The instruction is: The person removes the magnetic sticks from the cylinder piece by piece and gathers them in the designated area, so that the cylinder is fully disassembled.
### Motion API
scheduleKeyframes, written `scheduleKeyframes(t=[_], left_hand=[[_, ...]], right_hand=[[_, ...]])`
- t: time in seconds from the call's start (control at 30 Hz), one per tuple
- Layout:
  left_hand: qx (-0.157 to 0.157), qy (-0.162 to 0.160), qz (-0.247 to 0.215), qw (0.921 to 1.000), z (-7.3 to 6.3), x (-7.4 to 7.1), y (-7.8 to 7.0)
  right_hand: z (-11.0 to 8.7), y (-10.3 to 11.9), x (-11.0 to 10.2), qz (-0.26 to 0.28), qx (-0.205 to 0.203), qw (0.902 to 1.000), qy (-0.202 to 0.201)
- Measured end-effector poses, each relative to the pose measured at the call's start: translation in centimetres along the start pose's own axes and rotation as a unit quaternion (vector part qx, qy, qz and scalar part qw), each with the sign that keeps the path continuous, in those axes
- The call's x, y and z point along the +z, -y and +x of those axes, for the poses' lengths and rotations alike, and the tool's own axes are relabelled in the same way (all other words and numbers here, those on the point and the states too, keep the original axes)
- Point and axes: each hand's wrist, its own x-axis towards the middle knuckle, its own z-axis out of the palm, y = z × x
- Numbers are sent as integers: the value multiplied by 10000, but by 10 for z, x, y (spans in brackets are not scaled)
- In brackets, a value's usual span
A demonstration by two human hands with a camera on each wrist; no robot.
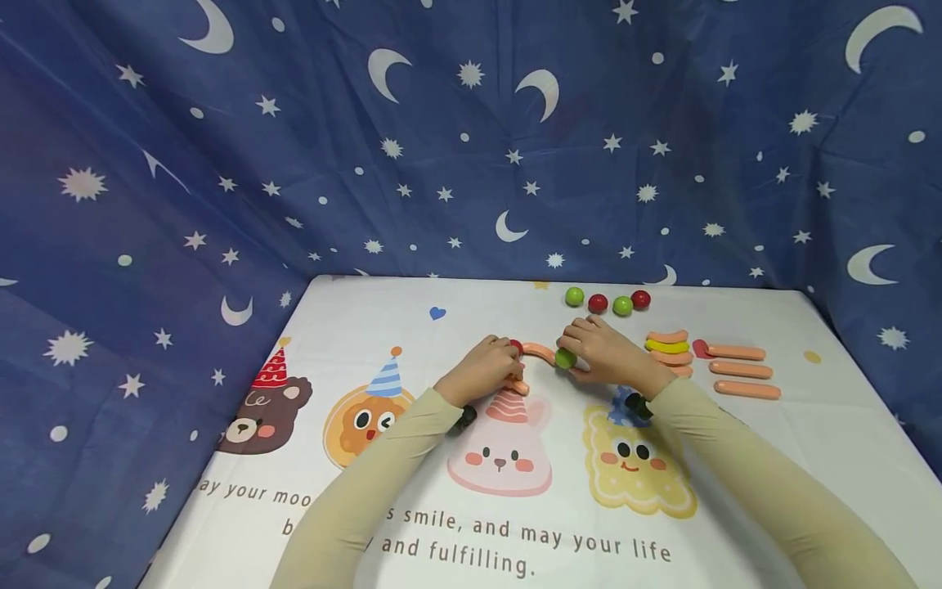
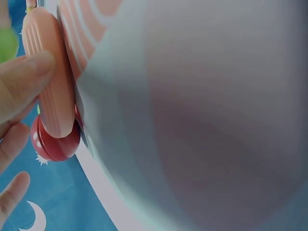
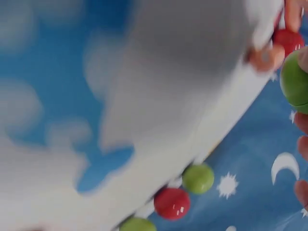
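Note:
My left hand [image 1: 486, 368] pinches a pinkish-orange toy sausage [image 1: 519, 387] over the printed rabbit's party hat; its thumb [image 2: 41, 67] lies along the ridged side in the left wrist view. Just beyond that sausage is a glossy red ball [image 2: 57, 142] with a seam and pale dots. Between the red ball and my right hand [image 1: 599, 348] a curved sausage [image 1: 540, 352] lies on the cloth. Thumb and fingers of the right hand grip a shiny green ball [image 1: 565, 358] at the curved sausage's right end. A seam runs round this ball in the right wrist view.
Two green and two red balls [image 1: 598, 303] sit along the table's back edge. To the right are a stack of curved sausages [image 1: 670, 358] with a yellow piece [image 1: 666, 346] among them, and three straight sausages [image 1: 741, 369]. A starry blue curtain [image 1: 471, 164] stands behind the printed white tablecloth [image 1: 809, 458].

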Motion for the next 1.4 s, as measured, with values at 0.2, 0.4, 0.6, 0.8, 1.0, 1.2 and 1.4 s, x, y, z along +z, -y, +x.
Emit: scheduleKeyframes(t=[0.2, 0.4, 0.6, 0.8, 1.0, 1.2, 1.4], left_hand=[[-39, -74, -15, 10000, -2, 0, 0], [-131, 51, -139, 9998, -3, 0, 1], [-135, 51, -92, 9999, -3, 3, 1], [-148, -21, -105, 9998, -2, 4, -1], [-116, 40, -28, 9999, -4, 3, -3], [-140, -2, 0, 9999, -4, 2, -2], [-119, -6, -57, 9999, -2, 0, -2]], right_hand=[[23, -35, 1, 22, 280, 9993, -258], [52, -64, 13, -179, 448, 9988, 91], [70, -79, 27, -547, 544, 9961, 419], [76, -85, 40, -644, 817, 9908, 861], [73, -85, 44, -755, 921, 9861, 1159], [71, -85, 43, -685, 1021, 9860, 1123], [65, -86, 37, -640, 1091, 9861, 1074]])
